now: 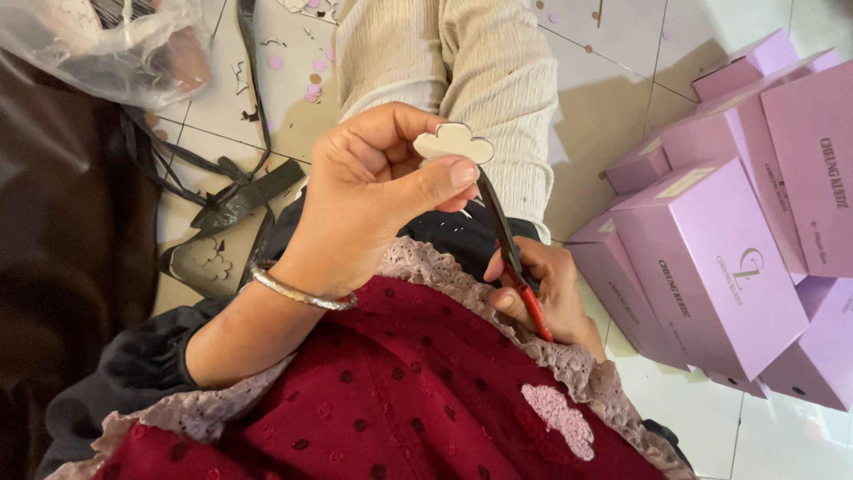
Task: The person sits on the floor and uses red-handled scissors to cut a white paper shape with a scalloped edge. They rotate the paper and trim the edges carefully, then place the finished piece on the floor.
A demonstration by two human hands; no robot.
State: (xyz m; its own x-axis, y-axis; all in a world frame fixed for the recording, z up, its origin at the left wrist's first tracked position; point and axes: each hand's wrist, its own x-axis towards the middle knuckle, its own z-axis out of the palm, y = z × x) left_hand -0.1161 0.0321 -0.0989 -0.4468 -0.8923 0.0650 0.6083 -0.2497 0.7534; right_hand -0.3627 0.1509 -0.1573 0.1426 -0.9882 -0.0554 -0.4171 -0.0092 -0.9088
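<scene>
The left hand held a small pale flower shape pinched between thumb and fingers, up above the lap. A silver bangle sat on that wrist. The right hand was closed around scissors with red handles, and the dark blades touched the flower shape from below. Another flower shape, pink and fuzzy, lay on the red dotted cloth over the lap. On the right, a pile of light purple boxes lay on the tiled floor, some with small cream labels on their ends. A clear plastic bag sat at the top left.
</scene>
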